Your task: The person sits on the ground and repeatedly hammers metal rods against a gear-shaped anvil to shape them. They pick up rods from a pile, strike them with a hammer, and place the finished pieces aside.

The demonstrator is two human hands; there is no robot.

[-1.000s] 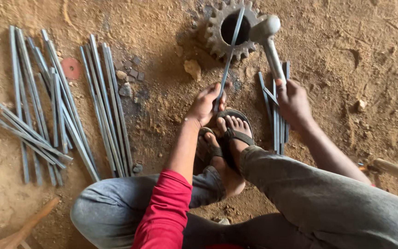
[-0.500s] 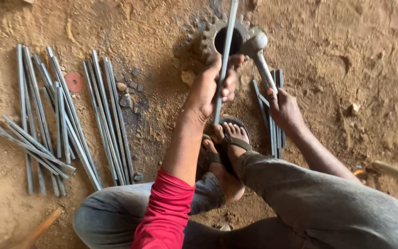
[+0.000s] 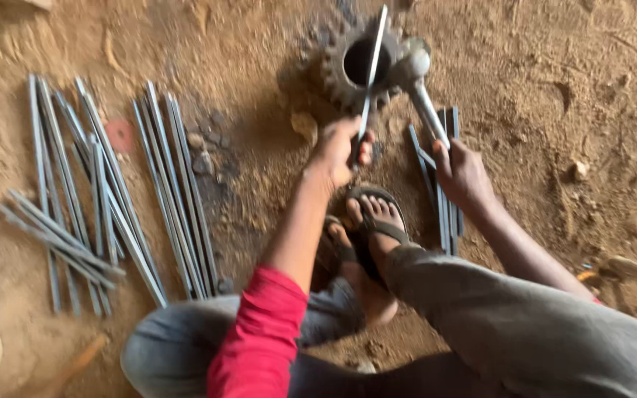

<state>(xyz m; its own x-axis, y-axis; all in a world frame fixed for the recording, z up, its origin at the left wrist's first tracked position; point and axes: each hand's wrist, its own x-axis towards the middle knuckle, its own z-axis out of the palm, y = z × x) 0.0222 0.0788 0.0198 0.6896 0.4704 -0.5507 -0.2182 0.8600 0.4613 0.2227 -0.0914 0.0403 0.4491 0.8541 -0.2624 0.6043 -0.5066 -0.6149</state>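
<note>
Dusty dirt floor [image 3: 569, 81]: left hand [image 3: 339, 151] grips a thin metal rod [image 3: 370, 81] propped across a toothed gear [image 3: 359, 63]; right hand [image 3: 462, 173] clasps a hammer [image 3: 418, 81] just beside the gear.

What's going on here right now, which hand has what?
A person sits on the dirt ground. The left hand grips a thin metal rod laid across the hole of a toothed gear. The right hand holds a hammer by its handle, head beside the gear. More rods lie in loose bundles to the left, and a few lie under the right hand. The sandalled feet rest below the gear.
</note>
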